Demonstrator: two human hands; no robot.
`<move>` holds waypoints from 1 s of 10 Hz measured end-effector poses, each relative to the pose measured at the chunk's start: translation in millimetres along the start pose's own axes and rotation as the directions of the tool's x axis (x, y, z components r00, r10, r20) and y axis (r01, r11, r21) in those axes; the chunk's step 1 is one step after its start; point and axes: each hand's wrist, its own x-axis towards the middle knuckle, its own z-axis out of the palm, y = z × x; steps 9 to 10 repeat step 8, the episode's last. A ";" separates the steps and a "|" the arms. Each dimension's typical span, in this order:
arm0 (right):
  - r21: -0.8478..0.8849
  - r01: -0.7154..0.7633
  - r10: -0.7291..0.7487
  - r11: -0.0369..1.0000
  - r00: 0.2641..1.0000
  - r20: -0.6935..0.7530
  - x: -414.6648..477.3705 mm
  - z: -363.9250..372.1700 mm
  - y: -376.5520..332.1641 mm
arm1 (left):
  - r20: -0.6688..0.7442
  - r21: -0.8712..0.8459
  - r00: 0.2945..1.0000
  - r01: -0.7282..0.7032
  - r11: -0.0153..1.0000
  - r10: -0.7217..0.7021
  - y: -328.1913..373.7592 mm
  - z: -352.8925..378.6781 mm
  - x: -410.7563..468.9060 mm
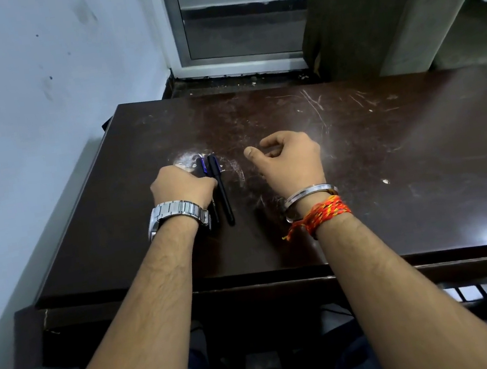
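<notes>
Two pens lie side by side on the dark brown table (360, 165), left of centre. My left hand (180, 186), with a steel watch on the wrist, is curled over the blue pen (203, 167); the thumb lies against it and only its far end and a bit near the wrist show. The black pen (223, 194) lies free just right of that hand, pointing away from me. My right hand (291, 160), with a steel bangle and an orange thread on the wrist, sits to the right of the pens, fingers loosely curled and thumb out, holding nothing.
A whitish round stain (187, 159) marks the table just beyond the pens, and scratches cover the far part. A pale wall (34, 121) runs close along the left edge. Behind the table are a metal-framed glass door (242, 25) and a dark cabinet (369, 20).
</notes>
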 end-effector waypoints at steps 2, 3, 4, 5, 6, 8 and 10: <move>-0.079 -0.108 0.128 0.991 0.929 0.347 -9.2 19.4 3.3 | -0.015 0.024 0.998 -0.064 0.998 0.064 0.3 2.8 -5.8; -0.089 -0.111 0.137 0.990 0.904 0.406 -14.0 26.4 0.6 | -0.002 0.074 0.994 -0.112 0.991 0.113 1.4 4.8 -7.9; -0.070 -0.116 0.135 0.991 0.883 0.450 -18.4 29.1 -1.4 | 0.025 0.098 0.990 -0.139 0.985 0.137 1.6 3.5 -7.5; -0.049 -0.119 0.128 0.992 0.889 0.441 -21.3 28.9 -2.9 | 0.045 0.119 0.984 -0.174 0.978 0.170 0.3 1.9 -6.5; -0.019 -0.126 0.122 0.992 0.894 0.431 -22.6 29.1 -2.3 | 0.042 0.102 0.983 -0.184 0.978 0.180 -1.1 1.3 -7.3; -0.082 0.007 0.018 0.997 0.955 0.296 -23.0 22.2 -10.2 | -0.030 0.097 0.989 -0.141 0.985 0.145 -1.0 -2.2 -13.7; -0.082 0.007 0.018 0.997 0.955 0.296 -23.0 22.2 -10.2 | -0.030 0.097 0.989 -0.141 0.985 0.145 -1.0 -2.2 -13.7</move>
